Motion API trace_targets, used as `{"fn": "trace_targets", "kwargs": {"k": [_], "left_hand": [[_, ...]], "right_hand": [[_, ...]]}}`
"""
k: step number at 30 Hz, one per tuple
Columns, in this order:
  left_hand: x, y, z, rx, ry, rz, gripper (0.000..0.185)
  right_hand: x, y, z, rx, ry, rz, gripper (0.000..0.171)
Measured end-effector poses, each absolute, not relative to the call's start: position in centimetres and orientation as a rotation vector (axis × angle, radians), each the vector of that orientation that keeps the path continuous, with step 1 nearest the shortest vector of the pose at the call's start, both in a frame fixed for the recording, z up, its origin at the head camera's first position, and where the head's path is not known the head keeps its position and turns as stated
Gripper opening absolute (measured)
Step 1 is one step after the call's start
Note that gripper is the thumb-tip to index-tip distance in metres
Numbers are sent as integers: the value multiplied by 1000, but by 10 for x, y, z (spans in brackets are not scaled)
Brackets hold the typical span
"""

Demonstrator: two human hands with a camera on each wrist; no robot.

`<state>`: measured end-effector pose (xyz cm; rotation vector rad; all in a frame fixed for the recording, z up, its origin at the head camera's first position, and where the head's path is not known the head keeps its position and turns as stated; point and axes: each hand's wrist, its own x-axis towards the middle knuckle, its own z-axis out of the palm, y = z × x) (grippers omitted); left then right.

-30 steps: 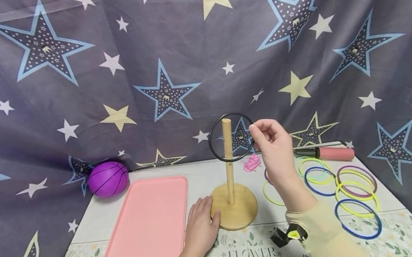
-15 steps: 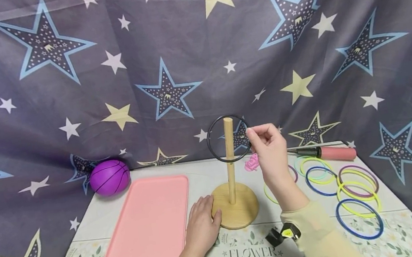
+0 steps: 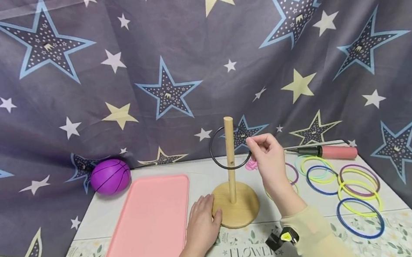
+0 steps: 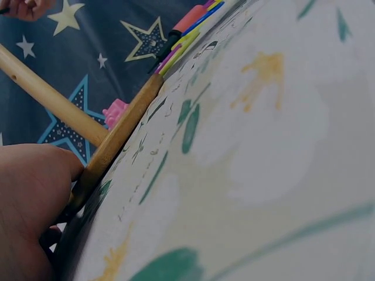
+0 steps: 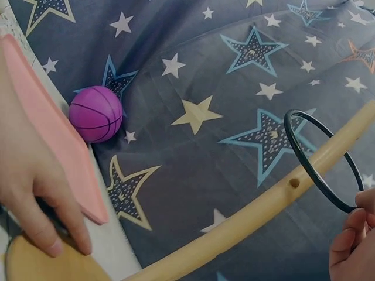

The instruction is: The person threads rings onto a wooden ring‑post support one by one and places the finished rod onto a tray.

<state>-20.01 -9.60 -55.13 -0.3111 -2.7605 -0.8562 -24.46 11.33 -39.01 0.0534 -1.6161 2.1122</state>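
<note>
The thumb and fingertips of my right hand [image 3: 270, 161] pinch the right side of a thin black ring [image 5: 308, 170]. The ring hangs tilted around the upper part of a wooden post [image 3: 233, 188], its near side crossing in front and its far side hidden behind the wood. The post rises upright from a round wooden base [image 3: 247, 210]. My left hand [image 3: 201, 223] rests at the left edge of this base, fingers extended; in the right wrist view its fingertips [image 5: 54, 249] touch the base's top.
Left of the stand lies a pink tray [image 3: 148, 224], with a purple ball [image 3: 110, 177] behind it. On the right are several coloured rings [image 3: 363, 236] and a red-and-black pump [image 3: 337, 152]. A small pink toy [image 3: 251, 165] sits behind the post. A starry curtain [image 3: 176, 31] backs the table.
My right hand has moved slightly left and down with the black ring. The ring's top has dropped below the post's tip and its far side now passes behind the post. My left hand stays put.
</note>
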Motion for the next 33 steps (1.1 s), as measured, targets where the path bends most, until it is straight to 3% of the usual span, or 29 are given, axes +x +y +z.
{"fn": "trace_targets", "kwargs": {"k": [33], "left_hand": [[-200, -96, -551, -342, -2743, -827, 56]], "right_hand": [[-243, 126, -474, -151, -1768, 2181, 7]]}}
